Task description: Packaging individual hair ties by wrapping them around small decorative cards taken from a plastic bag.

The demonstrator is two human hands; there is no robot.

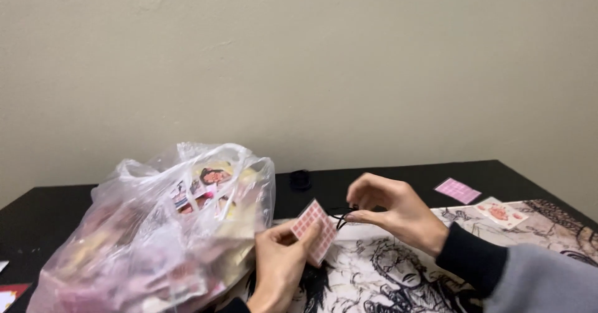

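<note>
The left hand (281, 258) is closed in a pinch on a small flat packet with a pink-and-white chequered face (315, 229), thumb on the near face and fingers behind it. The packet stands tilted above the counter (386, 179), its long axis running from upper left to lower right. The right hand (389, 210) sits just to the right of the packet and slightly higher, fingers drawn narrow around a thin black elastic band (341, 216). The band hangs between the two hands, close against the packet's right edge; whether it touches the packet cannot be told. The right hand is nearer the band, the left nearer the packet.

A clear plastic bag stuffed with similar small packets (165, 238) stands just left of the left hand. A black-and-white illustrated mat (398, 269) lies beneath both hands. A second pink chequered packet (458, 190) and a pale card with red print (500, 213) lie well apart on the right.
</note>
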